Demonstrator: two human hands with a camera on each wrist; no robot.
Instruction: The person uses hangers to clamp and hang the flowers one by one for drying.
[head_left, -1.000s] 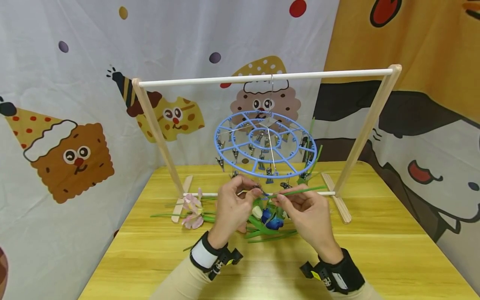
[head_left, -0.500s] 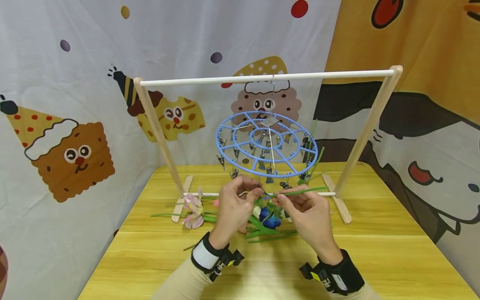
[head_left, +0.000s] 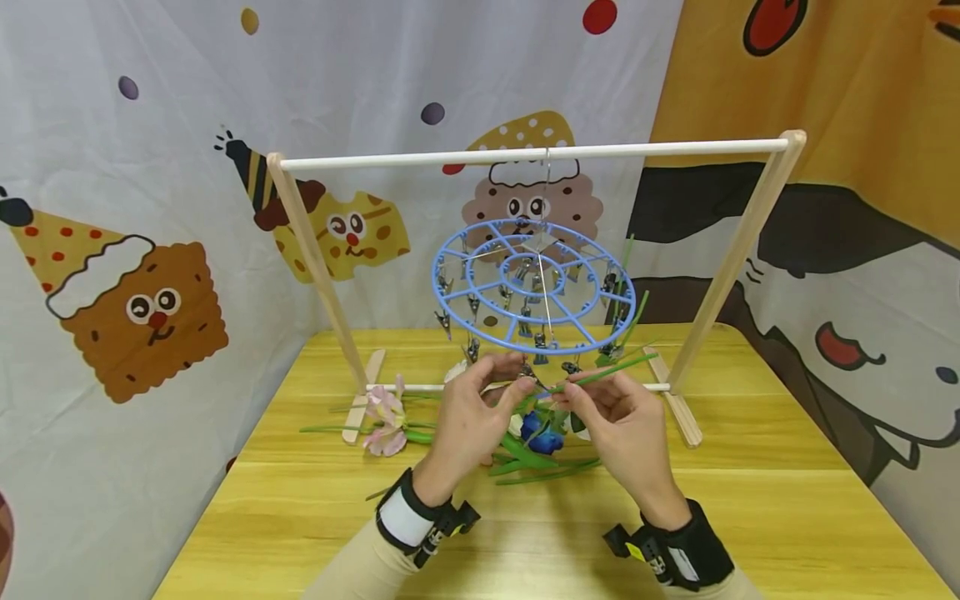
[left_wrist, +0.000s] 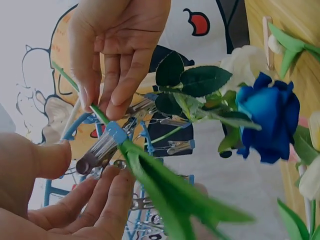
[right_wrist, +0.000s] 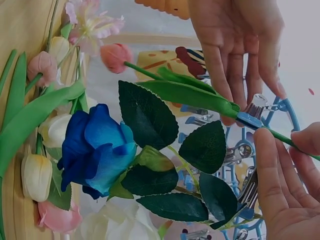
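Note:
My right hand (head_left: 626, 425) pinches the green stem (head_left: 618, 365) of a pink tulip (right_wrist: 116, 57) between thumb and fingers. A metal clip (left_wrist: 100, 152) with blue tips bites the stem just beside those fingertips. My left hand (head_left: 476, 412) is at the clip's other end, its thumb and fingers spread around it. In the right wrist view the left thumb stands off the clip. Above both hands hangs a round blue clip hanger (head_left: 517, 345) with several dangling clips. A blue rose (right_wrist: 97, 150) with dark leaves hangs below, near the hands.
A wooden stand (head_left: 315, 267) with a white top rod (head_left: 412, 161) carries the hanger. Pink lilies (head_left: 386, 421) and green stems (head_left: 540, 477) lie on the table (head_left: 750, 517). Green stems (head_left: 637, 312) stick up at the hanger's right side. A patterned curtain (head_left: 360, 67) hangs behind.
My left fingers have spread from their pinch on the clip, baring it. The right hand's stem end has tilted upward and the right hand has shifted slightly right.

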